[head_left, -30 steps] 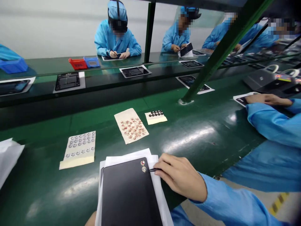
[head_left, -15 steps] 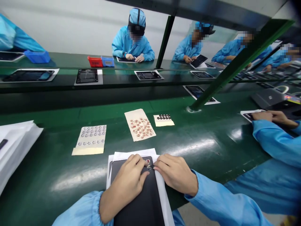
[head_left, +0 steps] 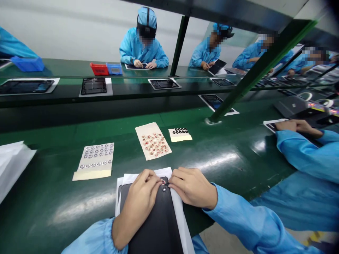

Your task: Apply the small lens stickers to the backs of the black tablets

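Note:
A black rectangular panel [head_left: 150, 225] lies on white paper sheets [head_left: 124, 187] at the near edge of the green belt. My left hand [head_left: 139, 201] rests on its upper part, fingertips next to a small red-marked part [head_left: 163, 181]. My right hand [head_left: 192, 187] comes in from the right, its fingers close to that part and a small round metal part [head_left: 164, 189]. Any tool in it is hidden by the fingers. Ahead lie a beige sheet of red-marked parts [head_left: 153, 141], a sheet of black rings [head_left: 180, 134] and a sheet of grey rings [head_left: 95, 158].
A co-worker's hand [head_left: 296, 126] in a blue sleeve lies on a panel to the right. A green post [head_left: 265, 67] rises beyond the belt. Farther on stand panels on a second belt, a red bin [head_left: 99, 69], a blue bin [head_left: 114, 69], and white paper [head_left: 10, 165] at left.
My left hand has come in from below onto the panel, and both hands now meet at its upper edge. The view has shifted slightly, and the right hand sits a little higher on the panel.

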The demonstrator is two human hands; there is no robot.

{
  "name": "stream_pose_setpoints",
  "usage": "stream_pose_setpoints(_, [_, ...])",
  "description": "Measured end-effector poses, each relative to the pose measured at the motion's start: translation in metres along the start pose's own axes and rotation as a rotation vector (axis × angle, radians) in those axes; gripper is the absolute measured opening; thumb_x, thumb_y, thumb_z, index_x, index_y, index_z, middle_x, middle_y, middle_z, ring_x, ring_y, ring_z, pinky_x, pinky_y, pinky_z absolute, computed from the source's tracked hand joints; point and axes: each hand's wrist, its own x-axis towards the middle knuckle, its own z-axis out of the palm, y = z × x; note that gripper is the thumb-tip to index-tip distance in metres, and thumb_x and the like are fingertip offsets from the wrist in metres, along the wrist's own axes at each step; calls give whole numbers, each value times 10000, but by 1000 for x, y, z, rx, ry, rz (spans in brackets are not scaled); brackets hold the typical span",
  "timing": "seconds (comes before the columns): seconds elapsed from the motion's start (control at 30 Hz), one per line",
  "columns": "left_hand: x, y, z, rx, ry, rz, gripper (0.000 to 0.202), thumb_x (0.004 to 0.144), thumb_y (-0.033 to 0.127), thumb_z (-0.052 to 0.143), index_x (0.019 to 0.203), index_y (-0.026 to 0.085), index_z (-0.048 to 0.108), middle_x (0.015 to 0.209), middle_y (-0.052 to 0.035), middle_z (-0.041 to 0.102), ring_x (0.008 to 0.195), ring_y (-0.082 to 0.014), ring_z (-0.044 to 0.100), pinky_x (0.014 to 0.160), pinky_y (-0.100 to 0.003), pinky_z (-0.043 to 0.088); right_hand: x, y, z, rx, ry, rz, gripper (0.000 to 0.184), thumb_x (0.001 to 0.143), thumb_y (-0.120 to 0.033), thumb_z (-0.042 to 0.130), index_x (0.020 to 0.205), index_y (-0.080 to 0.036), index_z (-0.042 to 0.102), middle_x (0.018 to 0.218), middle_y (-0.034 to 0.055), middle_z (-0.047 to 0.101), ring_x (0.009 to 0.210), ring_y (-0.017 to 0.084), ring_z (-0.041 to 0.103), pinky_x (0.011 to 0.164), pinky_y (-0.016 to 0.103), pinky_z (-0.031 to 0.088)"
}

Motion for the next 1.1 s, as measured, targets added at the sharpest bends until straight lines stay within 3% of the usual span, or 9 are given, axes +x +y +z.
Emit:
stream_pose_setpoints(0.17, [-4, -6, 5, 52, 5, 75, 113, 963, 147, 616, 980, 220, 700, 1014, 3, 672, 918, -156, 643, 835, -291, 514, -3, 1, 4, 46, 117, 64, 201, 1026, -238, 515, 922, -165, 671, 836, 25, 601, 756, 152, 467, 655, 321, 287])
stream_pose_setpoints(0.47, [1, -1, 4, 107, 22, 176, 104, 962, 130, 608, 1017, 184, 679, 1022, -5, 706, 911, -174, 639, 840, -323, 522, -8, -5, 6, -196, 195, -78, 123, 939, -193, 629, 989, -123, 717, 847, 51, 627, 758, 180, 458, 619, 346, 267])
stream_pose_setpoints(0.57, [2, -3, 5, 97, 14, 170, 118, 966, 141, 612, 1031, 199, 692, 1027, 8, 718, 936, -166, 648, 860, -307, 522, -17, -9, 15, -304, 252, -129, 187, 917, -176, 662, 1059, -72, 725, 938, 87, 666, 781, 188, 497, 626, 346, 307])
stream_pose_setpoints(0.8, [-1, -5, 9, 188, 19, 201, 107, 980, 162, 584, 1022, 186, 679, 998, -16, 713, 912, -186, 659, 838, -324, 538, -25, -18, 29, -358, 313, -85, 279, 899, -178, 683, 1131, -26, 714, 989, 123, 683, 789, 209, 549, 610, 345, 362])
stream_pose_setpoints(0.9, [0, -1, 9, 239, -6, 215, 144, 1014, 177, 509, 1016, 172, 653, 983, -42, 689, 902, -203, 665, 812, -342, 549, -21, -18, 31, -287, 355, 0, 221, 906, -186, 687, 1089, -65, 711, 946, 93, 682, 776, 188, 559, 617, 330, 388])
stream_pose_setpoints(1.0, [13, -1, 3, 218, -91, 106, 167, 1026, 210, 475, 944, 178, 618, 926, -34, 650, 805, -183, 665, 724, -317, 553, -18, -6, 27, -73, 404, 197, 165, 938, -274, 674, 1042, -149, 703, 930, 53, 665, 814, 152, 599, 672, 280, 445])
stream_pose_setpoints(1.1, [40, -9, -9, 274, -71, 9, 167, 1032, 241, 475, 969, 173, 613, 988, -42, 643, 826, -171, 677, 719, -294, 558, -14, 24, 17, -54, 288, 394, 220, 1008, -352, 573, 1119, -205, 694, 1014, 49, 655, 844, 121, 643, 679, 234, 466])
